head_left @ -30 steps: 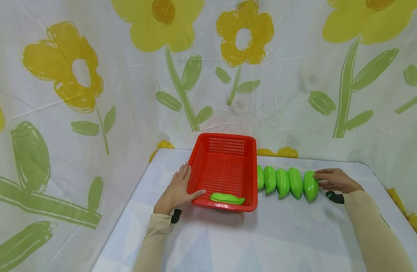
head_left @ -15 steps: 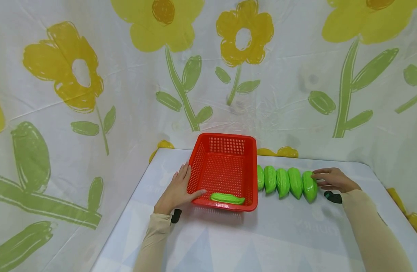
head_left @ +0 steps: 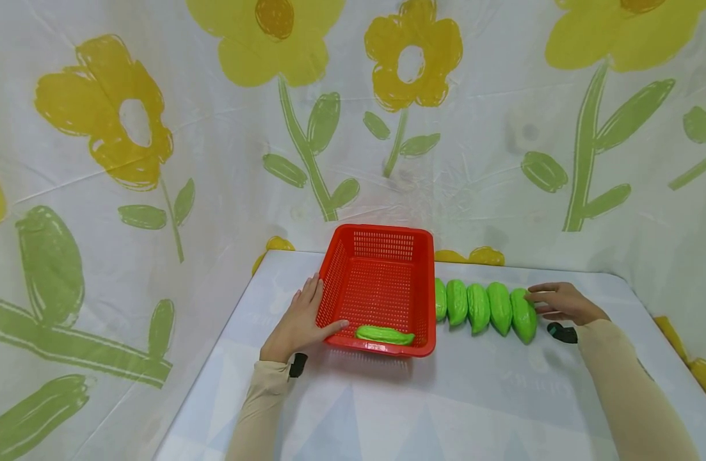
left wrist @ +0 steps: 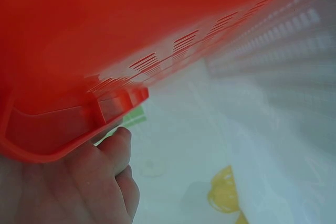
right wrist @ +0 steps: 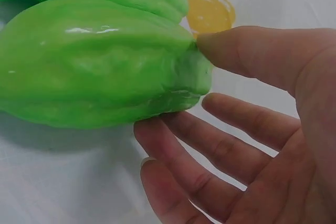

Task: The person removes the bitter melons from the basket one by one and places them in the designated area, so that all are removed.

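Note:
My left hand (head_left: 297, 324) rests on the left side of a red plastic basket (head_left: 336, 251), fingers straight along its outside and thumb over the front rim. Inside the basket, near the front, lies one green bitter melon (head_left: 385, 335). Several more glossy, ridged bitter melons (head_left: 478, 307) form a row right of the basket, the leftmost partly hidden by its wall. My right hand (head_left: 568, 303) is at the row's right end, touching the blunt end of the last bitter melon (right wrist: 100, 66). In the right wrist view the thumb meets its top edge and loosely bent fingers lie along its lower side.
The basket and melons stand on a pale table (head_left: 445, 410) with faint blue triangles. A white cloth (head_left: 473, 160) printed with yellow flowers hangs behind and at the sides, close to the table's back edge.
My right hand and the rightmost bitter melon have shifted slightly left, closer to the melon beside it. My left hand, the basket and the melon inside stay in place.

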Tool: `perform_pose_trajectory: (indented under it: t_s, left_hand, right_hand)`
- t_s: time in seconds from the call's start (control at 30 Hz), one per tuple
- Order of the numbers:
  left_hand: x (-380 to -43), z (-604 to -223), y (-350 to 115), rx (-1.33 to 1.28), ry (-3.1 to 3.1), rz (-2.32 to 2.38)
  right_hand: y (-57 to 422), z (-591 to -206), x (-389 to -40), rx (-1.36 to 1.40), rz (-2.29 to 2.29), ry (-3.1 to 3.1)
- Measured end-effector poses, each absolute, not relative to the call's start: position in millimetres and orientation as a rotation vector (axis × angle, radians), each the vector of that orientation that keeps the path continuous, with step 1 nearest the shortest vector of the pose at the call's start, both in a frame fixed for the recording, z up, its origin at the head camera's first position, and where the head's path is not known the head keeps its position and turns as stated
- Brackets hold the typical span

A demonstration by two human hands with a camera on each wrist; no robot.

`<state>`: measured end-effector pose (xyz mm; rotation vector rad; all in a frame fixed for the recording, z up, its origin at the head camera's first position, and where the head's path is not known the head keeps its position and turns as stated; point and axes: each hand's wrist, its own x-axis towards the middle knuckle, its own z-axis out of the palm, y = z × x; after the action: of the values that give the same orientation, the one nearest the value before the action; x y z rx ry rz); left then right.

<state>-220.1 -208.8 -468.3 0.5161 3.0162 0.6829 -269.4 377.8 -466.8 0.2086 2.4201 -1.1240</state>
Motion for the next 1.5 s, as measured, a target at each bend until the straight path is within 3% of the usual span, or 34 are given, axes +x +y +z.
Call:
perform_pose_trajectory:
  t_s: [0.6,1.5]
  left_hand:
    - [-219.6,-467.5,-209.3,0.513,3.005,0.674]
    - [-219.7,-466.7,-208.8,0.515,3.031,0.626]
  right_hand:
    - [373.5,-450.8,-266.9,0.155,-1.168,2.547]
    - [253.0,-384.6,-254.1,-0.249,-1.480,2.686]
